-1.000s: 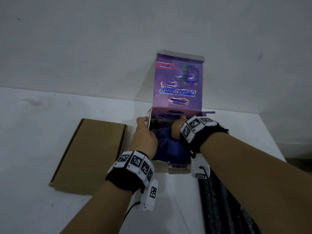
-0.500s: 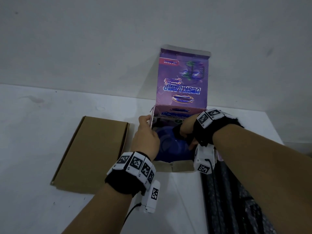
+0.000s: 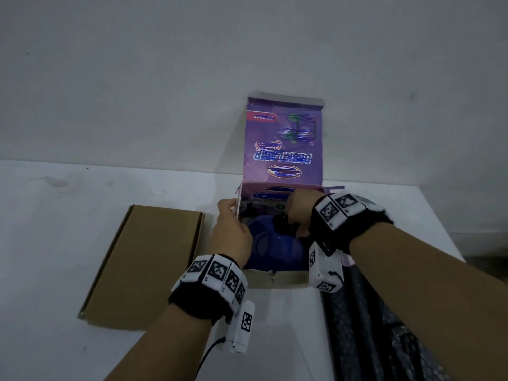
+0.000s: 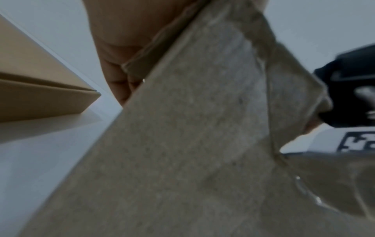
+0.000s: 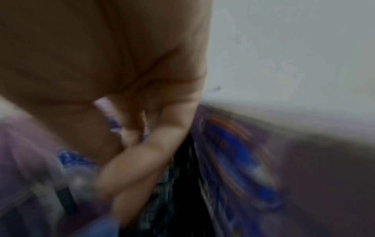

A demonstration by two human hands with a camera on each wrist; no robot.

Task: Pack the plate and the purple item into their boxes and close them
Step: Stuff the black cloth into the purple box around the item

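Boxes number two on the white table (image 3: 68,243): a flat brown cardboard box (image 3: 145,265), closed, on the left, and a purple printed box (image 3: 283,149) just to its right, its tall glossy lid standing upright against the wall (image 3: 192,64). Inside the purple box sits one rounded blue-purple item (image 3: 275,251), smooth and domed, with a dark part at its far side. No plate can be seen.

Two hands are at work. The left hand (image 3: 231,232) pinches the box's left wall, thumb on the outside. The right hand (image 3: 298,213) reaches down into the box with fingers curled around the dark part of the item. Both wrists wear black bands with white square-patterned tags.

From the left wrist, only rough grey-brown card of the box's near flap (image 4: 192,128) and a corner of the brown box (image 4: 50,96) show. The right wrist view is blurred: curled fingers (image 5: 142,160) over dark and blue shapes, what they grip unclear there.
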